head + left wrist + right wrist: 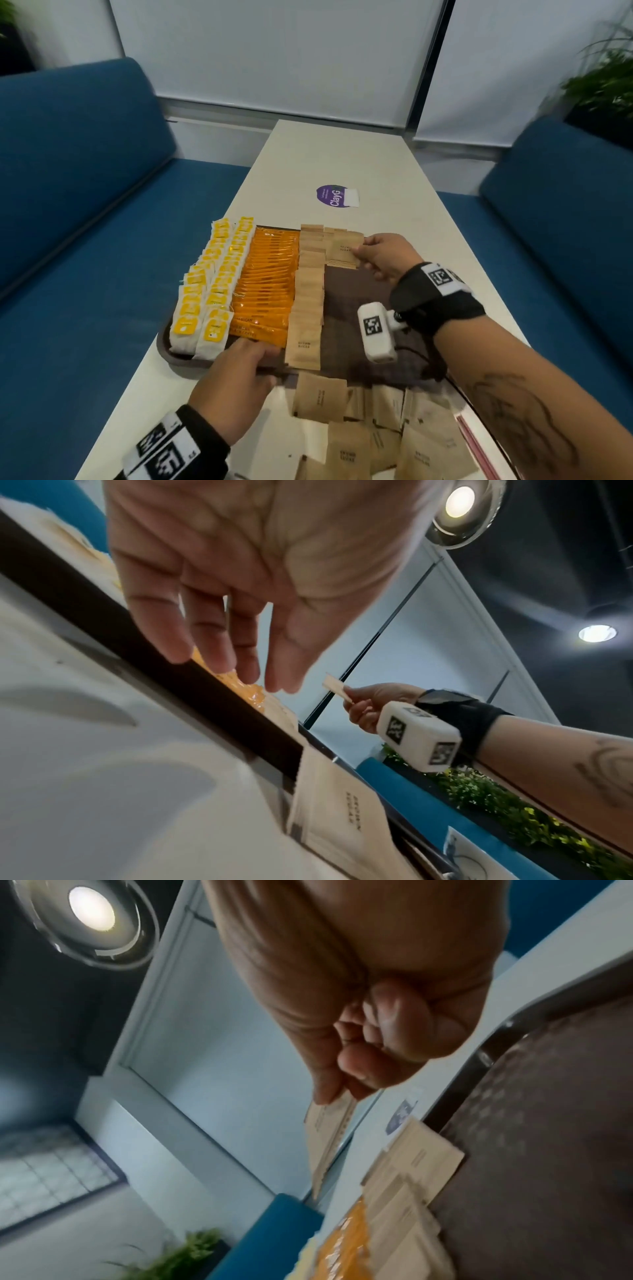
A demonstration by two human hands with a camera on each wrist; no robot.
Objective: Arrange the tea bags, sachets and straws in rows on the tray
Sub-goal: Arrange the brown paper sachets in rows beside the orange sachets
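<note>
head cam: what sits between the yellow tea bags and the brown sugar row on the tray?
A row of orange sachets, overlapped front to back, fills the stretch between the yellow tea bags and the brown sugar row on the tray. The head view shows it.

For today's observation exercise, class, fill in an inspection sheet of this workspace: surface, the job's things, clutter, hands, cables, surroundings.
Surface: white table carrying a dark tray.
Job's things: yellow tea bags, orange sachets and brown sugar sachets in rows on the tray; loose brown sachets and red straws on the table nearer the person.
Clutter: purple sticker.
Hands: left hand rests on the tray's near edge; right hand pinches a brown sachet.
Cables: black cord by the right wrist.
Surroundings: blue sofas, plant.
</note>
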